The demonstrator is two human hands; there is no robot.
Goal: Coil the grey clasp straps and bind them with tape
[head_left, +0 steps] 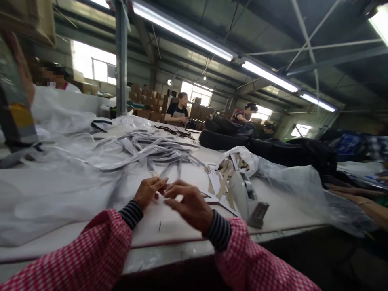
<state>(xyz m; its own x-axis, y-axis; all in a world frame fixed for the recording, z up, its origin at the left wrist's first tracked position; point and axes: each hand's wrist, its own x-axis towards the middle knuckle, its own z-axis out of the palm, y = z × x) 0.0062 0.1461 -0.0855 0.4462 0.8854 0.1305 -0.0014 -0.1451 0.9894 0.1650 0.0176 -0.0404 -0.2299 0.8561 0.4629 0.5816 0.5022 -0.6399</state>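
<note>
"Workshop table [184, 231], gray strips [151, 141] piled ahead. Which step?"
"Fingertip work, I guess: my left hand [149, 192] and right hand [191, 205] nearly touch, can't tell if gripping. Next probably wants steady pinching."

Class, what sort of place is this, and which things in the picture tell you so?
Probably a factory workshop: long ceiling lights, cardboard boxes stacked at the back, and a worktable strewn with grey strips.

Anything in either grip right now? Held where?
Cannot be told: the left hand and right hand are close together over the flat white tabletop, but anything between them is too blurred to identify.
</note>
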